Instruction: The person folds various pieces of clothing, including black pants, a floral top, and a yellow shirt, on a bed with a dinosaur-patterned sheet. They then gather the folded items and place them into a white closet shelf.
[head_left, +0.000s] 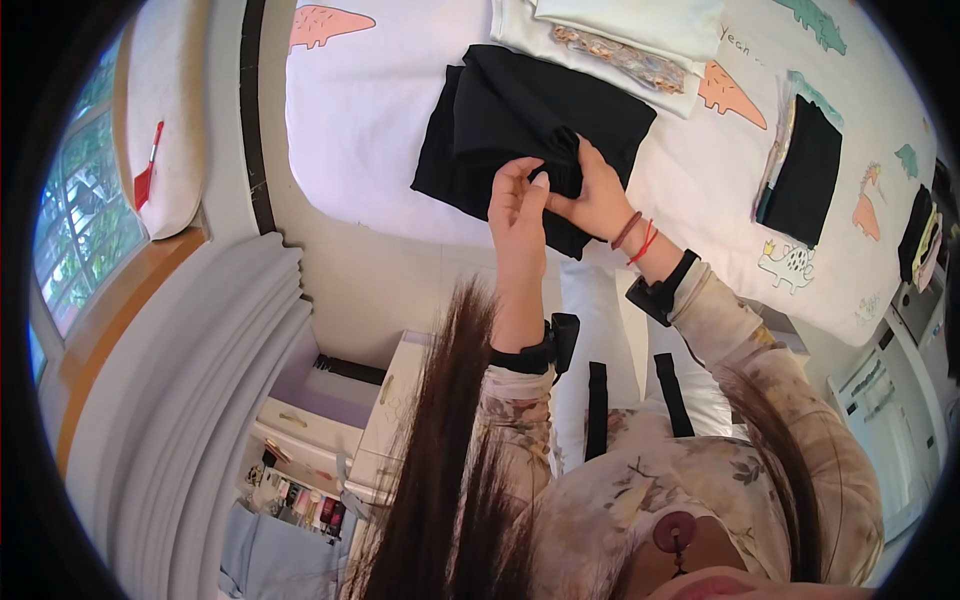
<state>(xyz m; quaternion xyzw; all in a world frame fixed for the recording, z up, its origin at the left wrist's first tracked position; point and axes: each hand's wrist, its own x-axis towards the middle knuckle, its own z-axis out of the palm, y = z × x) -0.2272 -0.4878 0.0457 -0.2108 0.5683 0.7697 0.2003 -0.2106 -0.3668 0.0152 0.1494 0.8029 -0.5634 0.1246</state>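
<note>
A black garment, partly folded, lies near the front edge of the bed. Both of my hands are at its near side. My left hand has its fingers curled in at the cloth's near edge, the thumb against the fabric. My right hand grips a rolled or bunched part of the same cloth between thumb and fingers. Some of the black fabric hangs down below my right hand. How much cloth lies inside my left fingers is partly hidden.
White folded clothes with a patterned piece lie behind the black garment. To the right are a folded black stack and another small pile. A grey curtain, a window and drawers stand at the left.
</note>
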